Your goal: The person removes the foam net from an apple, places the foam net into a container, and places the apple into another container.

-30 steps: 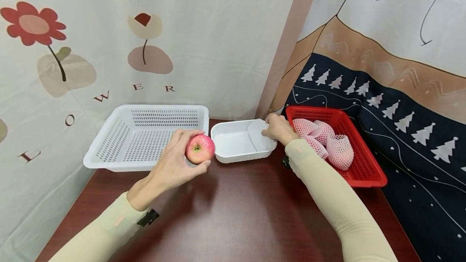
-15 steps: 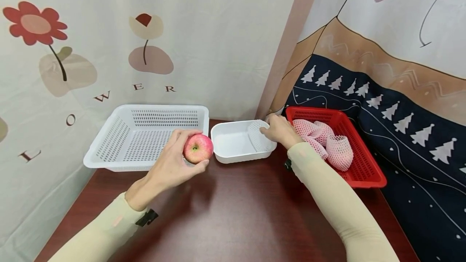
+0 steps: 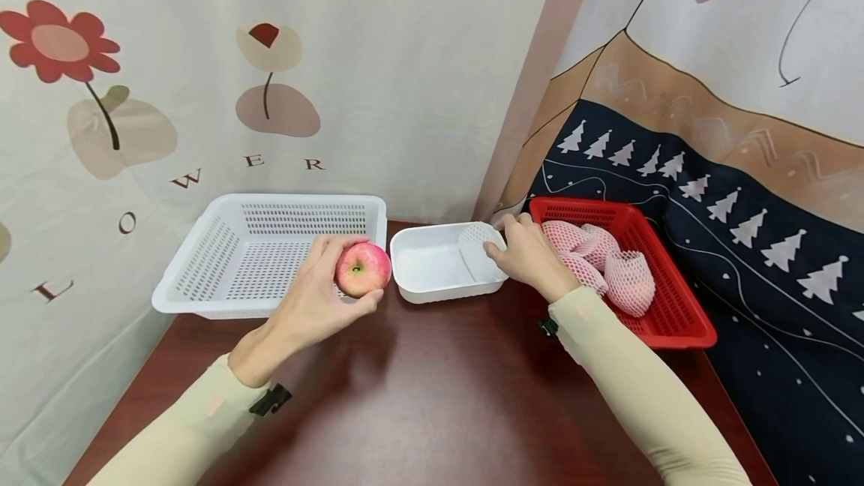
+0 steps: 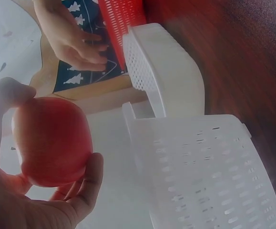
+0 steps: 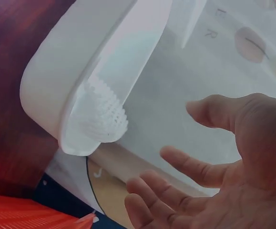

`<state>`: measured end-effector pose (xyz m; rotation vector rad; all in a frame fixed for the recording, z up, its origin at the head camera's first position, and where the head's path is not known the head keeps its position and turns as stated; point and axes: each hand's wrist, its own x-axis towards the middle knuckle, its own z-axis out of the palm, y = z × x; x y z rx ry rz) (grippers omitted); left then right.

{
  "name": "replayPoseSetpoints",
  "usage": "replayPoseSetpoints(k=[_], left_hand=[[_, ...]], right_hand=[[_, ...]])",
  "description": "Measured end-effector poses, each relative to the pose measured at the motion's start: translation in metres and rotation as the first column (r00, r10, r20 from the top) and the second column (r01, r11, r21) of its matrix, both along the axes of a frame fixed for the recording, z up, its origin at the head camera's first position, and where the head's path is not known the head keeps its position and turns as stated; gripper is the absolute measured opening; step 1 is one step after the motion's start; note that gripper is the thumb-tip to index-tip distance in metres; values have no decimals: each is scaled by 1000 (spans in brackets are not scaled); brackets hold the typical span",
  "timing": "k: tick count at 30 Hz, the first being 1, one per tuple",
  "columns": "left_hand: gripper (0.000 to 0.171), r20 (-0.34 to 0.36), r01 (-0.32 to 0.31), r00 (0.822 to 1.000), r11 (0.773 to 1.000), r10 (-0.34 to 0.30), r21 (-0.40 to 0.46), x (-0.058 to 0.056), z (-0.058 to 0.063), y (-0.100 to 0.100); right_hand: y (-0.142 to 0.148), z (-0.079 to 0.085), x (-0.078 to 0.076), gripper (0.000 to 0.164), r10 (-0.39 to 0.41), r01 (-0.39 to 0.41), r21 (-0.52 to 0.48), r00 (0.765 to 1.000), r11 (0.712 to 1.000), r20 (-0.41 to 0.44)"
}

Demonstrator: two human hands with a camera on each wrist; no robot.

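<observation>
My left hand [image 3: 312, 295] grips a red-pink apple [image 3: 363, 270] between thumb and fingers, raised in front of the white basket's near right corner. In the left wrist view the apple [image 4: 54, 140] shows from the side, fingers curled round it. A small white tray [image 3: 428, 265] stands in the middle, with a white foam fruit net [image 3: 479, 252] lying at its right end. Over the tray's right rim hovers my right hand [image 3: 533, 255]. Seen from the right wrist, the right hand [image 5: 223, 167] has spread fingers with nothing in them, apart from the foam net [image 5: 99, 114].
A white perforated basket [image 3: 181, 304] stands at the left, beside the tray. To the right, a red basket [image 3: 685, 325] holds several pink foam-netted pieces [image 3: 629, 283]. Brown tabletop [image 3: 445, 396] stretches in front; a printed curtain [image 3: 418, 96] hangs behind.
My right hand has let go of the foam net and drawn slightly right and back from the tray's end. The left hand, with the apple, has shifted a little left.
</observation>
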<state>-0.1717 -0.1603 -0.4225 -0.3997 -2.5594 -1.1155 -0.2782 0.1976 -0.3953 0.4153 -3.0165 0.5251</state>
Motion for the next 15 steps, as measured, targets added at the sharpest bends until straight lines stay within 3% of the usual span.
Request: replayPoseSetpoints(k=[15], left_hand=[[78,-29,-13,999,1000,13,-17,-11,7,-7]], right_hand=[[7,-2,24,44,68,-72,-41,992,997,-107]])
